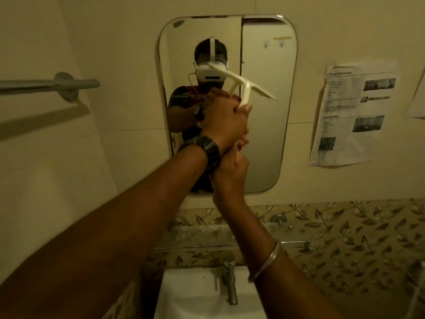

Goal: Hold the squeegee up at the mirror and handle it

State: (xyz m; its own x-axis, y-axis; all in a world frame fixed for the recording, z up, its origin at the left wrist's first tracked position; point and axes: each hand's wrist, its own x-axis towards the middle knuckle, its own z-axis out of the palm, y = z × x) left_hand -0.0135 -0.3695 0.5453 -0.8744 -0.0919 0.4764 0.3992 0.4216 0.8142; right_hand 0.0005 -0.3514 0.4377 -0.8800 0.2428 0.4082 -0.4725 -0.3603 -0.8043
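Observation:
A white plastic squeegee [249,85] is held up against the wall mirror [264,139], its blade slanting down to the right. My left hand [224,118], with a dark watch on the wrist, grips the squeegee's handle just below the T-joint. My right hand [230,173], with a metal bangle further down the arm, sits directly under the left one. Its fingers are curled against the left wrist and seem to clasp the handle's lower end, which is hidden. The mirror reflects a person wearing a white headset.
A white basin [195,293] with a steel tap [231,284] lies below my arms, under a leaf-patterned tile band [345,245]. A grey towel rail [53,85] juts from the left wall. Printed paper sheets [351,116] hang to the right of the mirror.

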